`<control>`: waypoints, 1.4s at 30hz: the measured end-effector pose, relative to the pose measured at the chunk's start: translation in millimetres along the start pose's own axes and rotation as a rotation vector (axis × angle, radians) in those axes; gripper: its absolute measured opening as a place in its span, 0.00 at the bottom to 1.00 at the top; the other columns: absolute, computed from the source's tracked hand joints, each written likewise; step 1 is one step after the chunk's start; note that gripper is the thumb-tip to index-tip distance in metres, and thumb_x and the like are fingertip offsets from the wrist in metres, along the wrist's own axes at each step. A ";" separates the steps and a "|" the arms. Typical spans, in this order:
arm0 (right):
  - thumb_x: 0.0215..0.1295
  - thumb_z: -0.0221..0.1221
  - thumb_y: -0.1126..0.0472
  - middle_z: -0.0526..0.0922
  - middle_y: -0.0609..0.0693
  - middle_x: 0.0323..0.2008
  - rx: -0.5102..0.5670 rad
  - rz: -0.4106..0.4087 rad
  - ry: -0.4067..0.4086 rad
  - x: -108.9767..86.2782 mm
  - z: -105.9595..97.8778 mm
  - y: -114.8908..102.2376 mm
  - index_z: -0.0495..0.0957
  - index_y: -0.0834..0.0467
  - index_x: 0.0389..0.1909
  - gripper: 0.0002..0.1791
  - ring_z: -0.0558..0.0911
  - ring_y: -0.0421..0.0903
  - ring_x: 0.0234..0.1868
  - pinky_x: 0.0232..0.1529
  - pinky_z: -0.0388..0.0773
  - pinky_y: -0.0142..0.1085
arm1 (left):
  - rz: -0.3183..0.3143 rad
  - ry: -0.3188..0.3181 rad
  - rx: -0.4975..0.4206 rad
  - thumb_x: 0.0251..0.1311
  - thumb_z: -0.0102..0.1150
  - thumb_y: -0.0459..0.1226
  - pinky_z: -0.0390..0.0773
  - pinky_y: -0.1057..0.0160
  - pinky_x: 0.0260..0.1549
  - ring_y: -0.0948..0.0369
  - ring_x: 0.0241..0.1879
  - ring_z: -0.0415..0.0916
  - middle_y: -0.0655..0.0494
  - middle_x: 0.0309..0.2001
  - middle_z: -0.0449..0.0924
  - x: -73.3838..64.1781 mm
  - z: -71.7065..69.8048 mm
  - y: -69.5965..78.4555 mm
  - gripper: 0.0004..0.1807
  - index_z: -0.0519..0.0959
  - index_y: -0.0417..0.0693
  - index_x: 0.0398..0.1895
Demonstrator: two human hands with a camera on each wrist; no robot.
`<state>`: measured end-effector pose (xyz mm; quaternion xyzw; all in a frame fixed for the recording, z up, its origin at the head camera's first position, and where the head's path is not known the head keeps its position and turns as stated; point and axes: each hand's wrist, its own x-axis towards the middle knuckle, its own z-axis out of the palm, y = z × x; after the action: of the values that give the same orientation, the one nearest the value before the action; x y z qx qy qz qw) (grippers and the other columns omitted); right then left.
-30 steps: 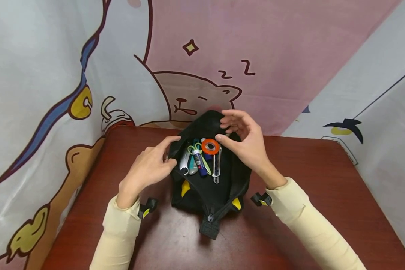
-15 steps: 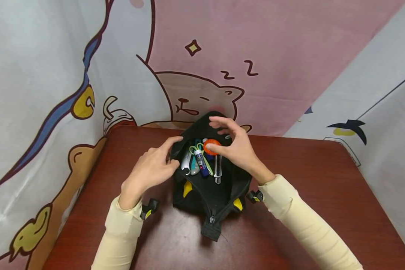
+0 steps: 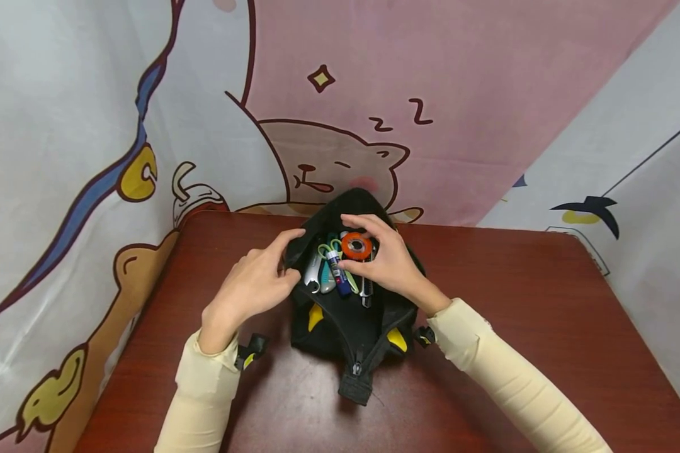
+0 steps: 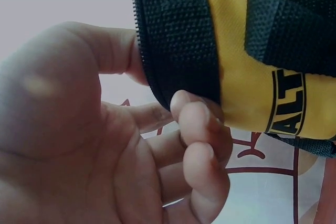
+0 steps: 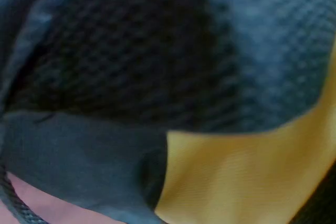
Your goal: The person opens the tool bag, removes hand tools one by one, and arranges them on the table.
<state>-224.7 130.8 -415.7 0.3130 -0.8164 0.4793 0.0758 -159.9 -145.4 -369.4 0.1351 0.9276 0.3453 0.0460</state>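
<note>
A black and yellow tool bag [image 3: 368,330] lies unzipped on the table. My left hand [image 3: 252,283] grips its left rim; the left wrist view has thumb and fingers on either side of the zipper edge [image 4: 181,35]. My right hand [image 3: 393,264] reaches into the mouth, thumb and fingers spread around an orange tape roll [image 3: 347,251]. Beside the roll lie a blue glue stick [image 3: 338,277], green-handled scissors [image 3: 322,250], a silver wrench [image 3: 312,277] and a teal-grey tool [image 3: 327,281]. A box cutter [image 3: 366,296] is partly covered by my right hand. The right hand is outside the right wrist view.
The bag stands on a reddish-brown table [image 3: 504,283]. A cartoon-printed cloth [image 3: 459,113] hangs behind the far edge and on both sides. A zipper pull [image 3: 357,369] sits at the bag's near end. Black webbing [image 5: 131,66] fills much of the right wrist view.
My right hand has moved left and down from the bag's right rim to the orange tape roll. My left hand has stayed on the left rim.
</note>
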 end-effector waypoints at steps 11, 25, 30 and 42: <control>0.55 0.84 0.63 0.77 0.54 0.73 -0.043 0.052 -0.087 -6.3 6.6 17.6 0.73 0.54 0.82 0.52 0.79 0.55 0.70 0.68 0.78 0.61 | 0.016 0.020 0.018 0.67 0.58 0.35 0.64 0.57 0.20 0.59 0.18 0.65 0.57 0.21 0.70 -1.3 -0.9 -1.3 0.40 0.67 0.59 0.85; 0.53 0.86 0.62 0.74 0.56 0.76 -0.125 0.038 -0.161 -11.6 16.2 26.9 0.71 0.52 0.83 0.55 0.74 0.57 0.76 0.74 0.73 0.61 | 0.016 0.002 0.031 0.64 0.59 0.35 0.64 0.57 0.21 0.58 0.18 0.65 0.56 0.23 0.71 -1.6 -2.2 -1.8 0.43 0.65 0.58 0.86; 0.53 0.86 0.62 0.70 0.63 0.79 -0.143 0.052 -0.205 -13.5 20.2 32.0 0.70 0.54 0.83 0.56 0.69 0.62 0.79 0.74 0.71 0.66 | 0.019 0.006 0.042 0.63 0.60 0.35 0.66 0.56 0.22 0.58 0.19 0.66 0.56 0.23 0.72 -1.8 -3.3 -2.6 0.44 0.65 0.58 0.86; 0.51 0.87 0.61 0.70 0.60 0.79 -0.179 0.122 -0.267 -13.2 28.0 41.5 0.70 0.55 0.84 0.57 0.70 0.64 0.78 0.74 0.70 0.67 | 0.011 -0.012 0.036 0.65 0.59 0.35 0.64 0.56 0.21 0.58 0.18 0.64 0.59 0.19 0.66 -2.8 -5.1 -5.0 0.44 0.64 0.58 0.86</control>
<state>-233.5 127.6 -466.5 0.3157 -0.8762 0.3624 -0.0350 -159.2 -152.9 -368.8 0.1431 0.9326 0.3278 0.0474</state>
